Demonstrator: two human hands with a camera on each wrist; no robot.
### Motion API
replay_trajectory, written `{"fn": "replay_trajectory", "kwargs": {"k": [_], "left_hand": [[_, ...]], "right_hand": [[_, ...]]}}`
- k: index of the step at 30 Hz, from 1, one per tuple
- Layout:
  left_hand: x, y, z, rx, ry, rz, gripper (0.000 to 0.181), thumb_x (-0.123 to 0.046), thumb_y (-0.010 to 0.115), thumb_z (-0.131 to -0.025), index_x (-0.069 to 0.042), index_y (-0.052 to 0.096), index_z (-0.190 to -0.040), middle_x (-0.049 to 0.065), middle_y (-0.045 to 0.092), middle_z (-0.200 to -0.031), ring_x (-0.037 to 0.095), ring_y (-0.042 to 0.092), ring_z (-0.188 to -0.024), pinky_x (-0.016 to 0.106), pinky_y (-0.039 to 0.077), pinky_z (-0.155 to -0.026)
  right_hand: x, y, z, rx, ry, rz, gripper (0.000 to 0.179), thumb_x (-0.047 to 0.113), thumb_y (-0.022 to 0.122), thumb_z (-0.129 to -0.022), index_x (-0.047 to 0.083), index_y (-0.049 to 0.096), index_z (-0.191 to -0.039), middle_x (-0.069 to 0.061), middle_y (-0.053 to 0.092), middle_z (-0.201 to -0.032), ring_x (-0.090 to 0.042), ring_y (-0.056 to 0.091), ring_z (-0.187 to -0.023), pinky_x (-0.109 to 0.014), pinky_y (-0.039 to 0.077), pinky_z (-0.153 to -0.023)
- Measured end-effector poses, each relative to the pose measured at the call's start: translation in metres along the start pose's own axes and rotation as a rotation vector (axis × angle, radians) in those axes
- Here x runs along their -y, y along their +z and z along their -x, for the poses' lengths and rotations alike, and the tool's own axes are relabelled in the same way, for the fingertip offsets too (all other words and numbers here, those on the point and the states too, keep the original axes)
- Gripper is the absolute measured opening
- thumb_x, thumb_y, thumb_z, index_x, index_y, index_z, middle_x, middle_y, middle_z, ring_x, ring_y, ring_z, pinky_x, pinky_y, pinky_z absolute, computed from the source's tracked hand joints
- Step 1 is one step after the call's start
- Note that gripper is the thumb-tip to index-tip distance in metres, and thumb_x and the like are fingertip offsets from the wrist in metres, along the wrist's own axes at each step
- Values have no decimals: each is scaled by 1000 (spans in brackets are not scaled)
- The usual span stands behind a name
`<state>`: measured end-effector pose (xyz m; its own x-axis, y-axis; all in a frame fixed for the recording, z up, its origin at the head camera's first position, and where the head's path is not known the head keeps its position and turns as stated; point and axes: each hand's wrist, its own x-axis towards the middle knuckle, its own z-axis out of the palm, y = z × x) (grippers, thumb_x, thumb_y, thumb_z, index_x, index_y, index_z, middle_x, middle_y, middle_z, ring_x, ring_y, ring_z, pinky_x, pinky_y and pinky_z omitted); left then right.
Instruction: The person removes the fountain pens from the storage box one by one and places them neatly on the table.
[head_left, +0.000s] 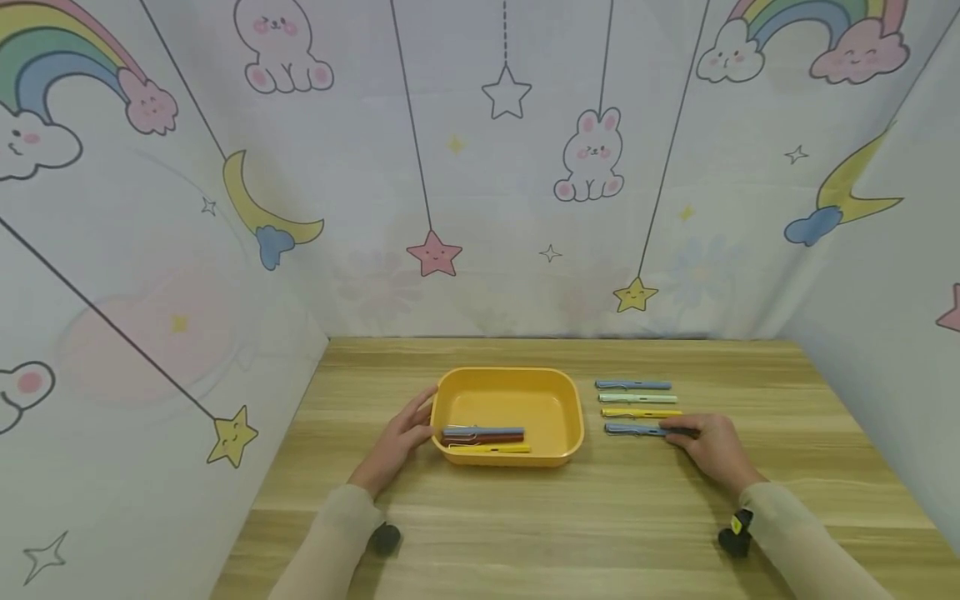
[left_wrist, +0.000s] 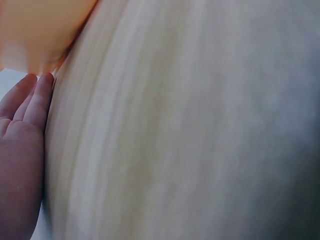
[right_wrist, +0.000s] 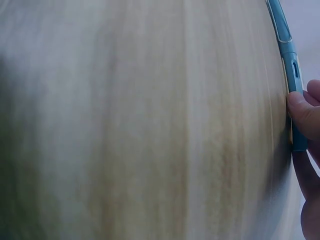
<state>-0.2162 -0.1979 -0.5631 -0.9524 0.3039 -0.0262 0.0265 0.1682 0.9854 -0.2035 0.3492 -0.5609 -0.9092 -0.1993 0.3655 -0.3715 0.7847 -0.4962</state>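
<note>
My right hand (head_left: 712,446) pinches the rear end of a blue pen (head_left: 633,429), thumb on its near side; the pen's clip end points left. In the right wrist view the thumb presses the blue pen (right_wrist: 292,65) along its barrel. Above it in the row lie a yellow pen (head_left: 637,413), a light green pen (head_left: 637,399) and another blue pen (head_left: 633,384). With fairly straight fingers, my left hand (head_left: 397,446) touches the left side of a yellow tray (head_left: 576,417). Inside the tray rest a blue pen (head_left: 487,431), a dark red pen (head_left: 502,437) and a yellow pen (head_left: 491,448).
The wood-grain table (head_left: 540,533) runs back to a patterned cloth wall (head_left: 510,192), with more cloth at both sides. The tray stands left of the pen row, a small gap between them. Each wrist wears a dark camera device.
</note>
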Motion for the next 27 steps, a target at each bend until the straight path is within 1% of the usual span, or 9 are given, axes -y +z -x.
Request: {"fn": "replay_trajectory", "kwargs": {"k": [6, 8, 13, 18, 23, 27], "left_hand": [[1, -1, -1, 20, 19, 27, 65, -16, 57, -106, -35, 35, -164, 10, 41, -166, 27, 39, -153, 54, 27, -124], [2, -1, -1, 19, 16, 25, 65, -16, 57, -107, -36, 35, -164, 10, 41, -166, 27, 40, -153, 54, 27, -124], [1, -1, 0, 22, 17, 18, 65, -17, 56, -106, -35, 34, -165, 11, 40, -166, 29, 39, -153, 56, 27, -124], [1, -1, 0, 14, 3, 20, 65, -18, 57, -106, -37, 34, -164, 10, 41, -166, 28, 40, -153, 56, 30, -123], [2, -1, -1, 10, 0, 21, 65, -18, 57, -106, -37, 35, -164, 10, 41, -166, 29, 40, -153, 56, 29, -123], [2, -1, 0, 10, -2, 19, 65, -18, 58, -106, -37, 35, -164, 10, 41, -166, 29, 40, -153, 57, 28, -124]], "right_hand": [[3, -2, 0, 5, -8, -1, 25, -2, 87, -80, 9, 85, -103, -12, 81, -103, -37, 77, -98, -52, 61, -82], [4, -2, 0, 1, -15, 0, 25, -2, 87, -80, 8, 85, -103, -12, 81, -103, -37, 77, -97, -52, 61, -82], [5, -2, 1, -4, -32, 3, 26, -3, 87, -79, 8, 85, -103, -12, 81, -103, -37, 77, -97, -52, 61, -81], [3, -2, 0, -5, -32, 5, 26, -2, 87, -80, 8, 85, -104, -12, 81, -103, -37, 77, -96, -53, 61, -81], [2, -1, 1, -7, -36, 11, 26, -1, 88, -80, 8, 85, -103, -11, 81, -102, -36, 77, -95, -52, 61, -80], [2, -1, 1, -24, -51, 14, 27, -2, 89, -78, 7, 85, -103, -11, 81, -101, -36, 77, -94, -51, 62, -79]]}}
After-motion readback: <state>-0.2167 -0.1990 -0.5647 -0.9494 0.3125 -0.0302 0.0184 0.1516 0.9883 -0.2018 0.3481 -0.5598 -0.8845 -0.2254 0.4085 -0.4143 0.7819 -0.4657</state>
